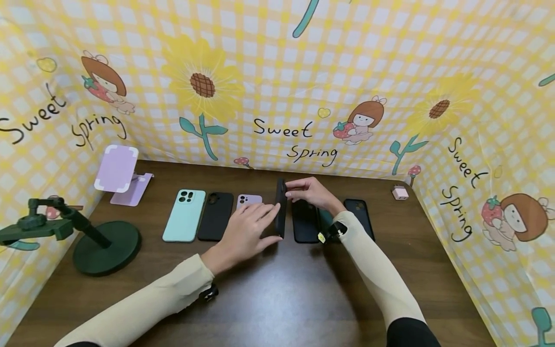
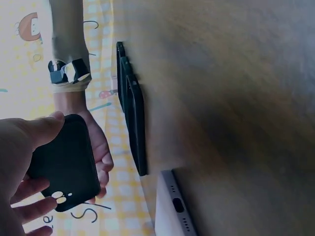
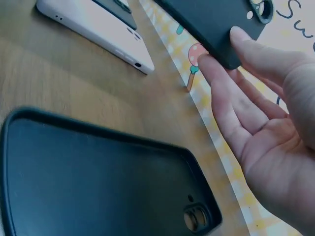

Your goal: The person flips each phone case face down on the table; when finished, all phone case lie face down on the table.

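Note:
A black phone case (image 1: 281, 212) stands on edge between my hands in the head view, its camera cutouts visible in the left wrist view. My left hand (image 1: 249, 226) holds it from the left, thumb at the near end and fingers along the side. At its far end, my right hand (image 1: 314, 193) pinches a corner between thumb and fingers. Left of it lie a lilac phone case (image 1: 249, 198), partly hidden by my left hand, a black case (image 1: 215, 217) and a mint case (image 1: 184, 217). A black case with its hollow side up (image 3: 98, 172) lies below my right hand.
Farther right are a dark green case (image 1: 325, 219), partly covered by my right wrist, and a dark case (image 1: 361, 214). A pink charger cube (image 1: 400, 193) sits at the back right. A lilac stand (image 1: 116, 168) and a dark green stand (image 1: 106, 248) occupy the left. Patterned cloth (image 1: 277, 86) encloses the table.

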Demonstrator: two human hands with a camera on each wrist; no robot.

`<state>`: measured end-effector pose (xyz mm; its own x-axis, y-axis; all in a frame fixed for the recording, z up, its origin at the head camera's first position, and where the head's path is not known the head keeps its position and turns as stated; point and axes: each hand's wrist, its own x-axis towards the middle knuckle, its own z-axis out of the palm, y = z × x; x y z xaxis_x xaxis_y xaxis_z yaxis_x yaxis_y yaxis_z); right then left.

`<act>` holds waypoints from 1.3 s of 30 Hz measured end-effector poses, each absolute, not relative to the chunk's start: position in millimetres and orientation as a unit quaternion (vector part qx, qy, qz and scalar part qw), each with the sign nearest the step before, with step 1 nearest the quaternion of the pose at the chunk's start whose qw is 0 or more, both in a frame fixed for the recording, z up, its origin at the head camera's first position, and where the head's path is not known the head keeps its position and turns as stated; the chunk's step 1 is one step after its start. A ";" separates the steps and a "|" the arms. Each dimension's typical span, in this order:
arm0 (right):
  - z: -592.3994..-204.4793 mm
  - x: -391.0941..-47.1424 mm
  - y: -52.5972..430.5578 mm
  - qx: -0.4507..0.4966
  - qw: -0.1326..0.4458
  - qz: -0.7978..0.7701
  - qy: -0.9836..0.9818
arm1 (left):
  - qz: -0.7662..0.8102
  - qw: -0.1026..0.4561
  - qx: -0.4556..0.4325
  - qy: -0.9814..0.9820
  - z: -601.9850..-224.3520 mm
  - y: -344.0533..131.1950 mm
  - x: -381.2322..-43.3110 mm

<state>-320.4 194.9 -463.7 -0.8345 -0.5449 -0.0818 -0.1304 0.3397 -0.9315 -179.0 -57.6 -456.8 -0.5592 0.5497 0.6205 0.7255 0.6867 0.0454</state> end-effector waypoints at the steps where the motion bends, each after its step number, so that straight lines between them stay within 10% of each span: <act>1: -463.0 -320.5 195.5 -0.206 0.189 -0.528 0.801 | -0.147 0.298 -0.361 -0.872 -457.7 -58.4 -178.7; 15: -451.4 -320.0 194.3 -0.207 0.164 -0.467 0.844 | -0.092 0.321 -0.297 -0.895 -472.5 -60.8 -185.2; 39: -478.2 -322.7 179.8 -0.260 0.108 -0.262 0.923 | 0.002 0.100 -0.286 -0.953 -487.1 -43.3 -198.7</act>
<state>-322.7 179.8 -478.2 -0.8416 -0.5364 -0.0632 -0.4235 0.7280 -0.5390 -198.7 -43.3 -487.1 -0.8162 0.5459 0.1893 0.5452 0.8361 -0.0601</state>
